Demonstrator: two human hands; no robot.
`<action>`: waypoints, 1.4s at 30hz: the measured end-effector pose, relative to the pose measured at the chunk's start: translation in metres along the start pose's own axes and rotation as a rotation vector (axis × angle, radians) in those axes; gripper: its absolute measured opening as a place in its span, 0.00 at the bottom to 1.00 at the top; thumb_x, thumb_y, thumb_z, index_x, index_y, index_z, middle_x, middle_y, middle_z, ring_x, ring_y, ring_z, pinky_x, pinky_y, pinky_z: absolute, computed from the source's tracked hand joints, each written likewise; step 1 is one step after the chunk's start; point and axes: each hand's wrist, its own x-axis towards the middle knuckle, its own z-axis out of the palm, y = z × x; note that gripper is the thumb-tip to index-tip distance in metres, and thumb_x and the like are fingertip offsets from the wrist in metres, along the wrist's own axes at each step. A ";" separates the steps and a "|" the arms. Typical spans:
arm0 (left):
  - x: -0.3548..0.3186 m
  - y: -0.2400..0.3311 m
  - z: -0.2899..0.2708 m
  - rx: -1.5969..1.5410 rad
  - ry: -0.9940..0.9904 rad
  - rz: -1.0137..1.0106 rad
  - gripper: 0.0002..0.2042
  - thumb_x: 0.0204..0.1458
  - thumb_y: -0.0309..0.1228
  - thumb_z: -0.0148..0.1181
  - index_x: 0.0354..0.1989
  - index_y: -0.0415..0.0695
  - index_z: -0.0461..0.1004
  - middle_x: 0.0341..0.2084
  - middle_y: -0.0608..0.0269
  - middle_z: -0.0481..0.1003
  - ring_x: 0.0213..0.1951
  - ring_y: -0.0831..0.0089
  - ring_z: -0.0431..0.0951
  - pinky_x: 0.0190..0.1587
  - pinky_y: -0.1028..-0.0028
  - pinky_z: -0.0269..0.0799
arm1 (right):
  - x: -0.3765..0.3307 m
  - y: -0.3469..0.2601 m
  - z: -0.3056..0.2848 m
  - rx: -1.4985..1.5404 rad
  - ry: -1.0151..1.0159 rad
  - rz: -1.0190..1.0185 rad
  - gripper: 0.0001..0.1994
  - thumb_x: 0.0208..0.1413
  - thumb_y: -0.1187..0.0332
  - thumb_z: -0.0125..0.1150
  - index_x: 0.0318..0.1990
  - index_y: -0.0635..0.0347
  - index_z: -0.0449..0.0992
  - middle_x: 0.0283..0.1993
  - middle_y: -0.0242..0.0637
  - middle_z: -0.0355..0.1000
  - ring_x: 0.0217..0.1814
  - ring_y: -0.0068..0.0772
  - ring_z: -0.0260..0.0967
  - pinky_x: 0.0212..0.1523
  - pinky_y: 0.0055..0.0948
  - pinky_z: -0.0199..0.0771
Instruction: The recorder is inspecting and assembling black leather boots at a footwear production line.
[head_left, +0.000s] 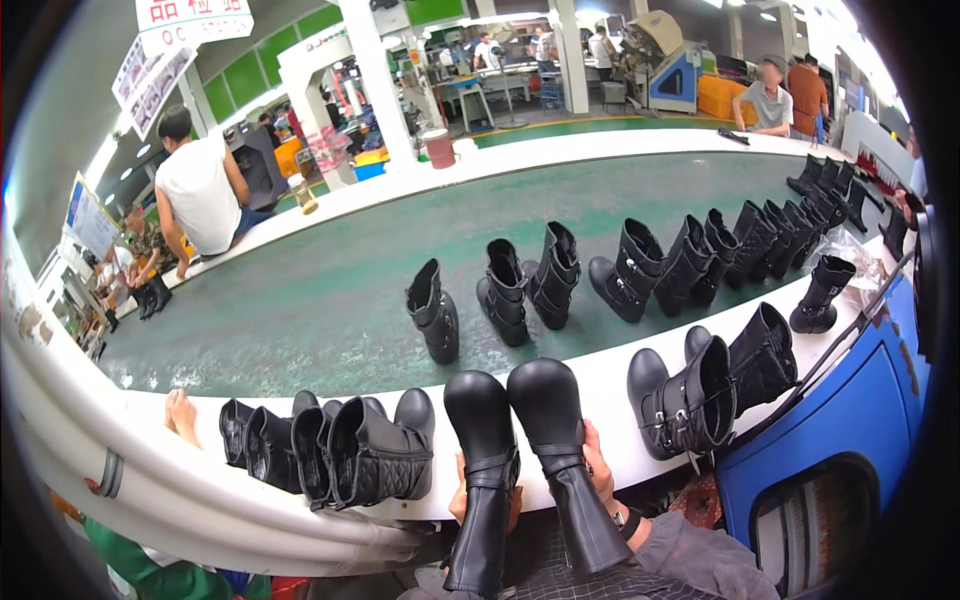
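Two tall black boots stand side by side in front of me, toes pointing away and shafts leaning toward me. My left hand (pixel 459 492) is closed round the ankle of the left boot (pixel 477 415), which hides most of its fingers. Along the outer side of the right boot (pixel 545 405) my right hand (pixel 597 462) grips it near the ankle strap; a dark watch shows on that wrist. To the left, several quilted black boots (pixel 375 455) stand in a row on the white ledge (pixel 430 505). At the right are buckled black boots (pixel 690 400).
Beyond the ledge runs a green conveyor belt (pixel 300 310) carrying several black boots (pixel 555 275), spaced toward the far right. A blue machine housing (pixel 820 420) stands close at my right. Another person's hand (pixel 181 412) rests on the ledge at the left. Other people sit along the far side.
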 end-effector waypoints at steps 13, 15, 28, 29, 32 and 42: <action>-0.014 0.020 -0.017 0.066 0.103 -0.256 0.17 0.41 0.30 0.67 0.39 0.37 0.74 0.34 0.45 0.74 0.39 0.48 0.77 0.62 0.47 0.60 | 0.010 -0.011 0.012 -1.299 -0.081 -0.828 0.16 0.61 0.59 0.48 0.42 0.65 0.73 0.37 0.46 0.72 0.29 0.34 0.72 0.28 0.29 0.76; -0.018 0.019 -0.023 0.212 0.014 -0.303 0.25 0.42 0.34 0.68 0.49 0.36 0.71 0.47 0.44 0.71 0.49 0.49 0.73 0.63 0.54 0.59 | 0.009 -0.015 0.008 -0.508 -0.121 -0.300 0.18 0.64 0.57 0.45 0.46 0.64 0.72 0.38 0.40 0.73 0.32 0.26 0.72 0.33 0.23 0.74; 0.011 0.037 -0.046 0.201 0.222 -0.448 0.14 0.51 0.29 0.65 0.42 0.34 0.70 0.27 0.55 0.79 0.30 0.68 0.81 0.35 0.71 0.75 | -0.028 -0.014 0.005 -1.166 -0.011 -0.553 0.20 0.50 0.74 0.66 0.52 0.64 0.73 0.49 0.41 0.73 0.52 0.35 0.71 0.56 0.32 0.68; 0.010 0.045 -0.050 0.215 0.213 -0.474 0.14 0.51 0.29 0.65 0.42 0.34 0.70 0.27 0.55 0.79 0.30 0.68 0.81 0.35 0.71 0.75 | -0.029 -0.014 0.006 -1.237 -0.022 -0.494 0.20 0.50 0.74 0.66 0.52 0.64 0.73 0.49 0.41 0.73 0.52 0.35 0.71 0.56 0.32 0.68; 0.013 0.066 -0.049 -0.135 0.002 -0.709 0.07 0.52 0.28 0.64 0.31 0.35 0.77 0.26 0.58 0.80 0.30 0.76 0.81 0.33 0.76 0.74 | -0.031 -0.010 0.002 -1.110 0.136 -0.605 0.12 0.55 0.65 0.63 0.43 0.62 0.77 0.42 0.41 0.75 0.42 0.35 0.75 0.46 0.30 0.75; 0.076 0.057 0.024 -0.960 0.043 -0.802 0.16 0.49 0.24 0.67 0.45 0.40 0.69 0.39 0.65 0.75 0.41 0.76 0.75 0.47 0.74 0.72 | -0.052 -0.006 -0.050 -0.946 -0.024 -0.414 0.20 0.56 0.83 0.53 0.57 0.63 0.64 0.62 0.52 0.62 0.67 0.45 0.60 0.70 0.42 0.54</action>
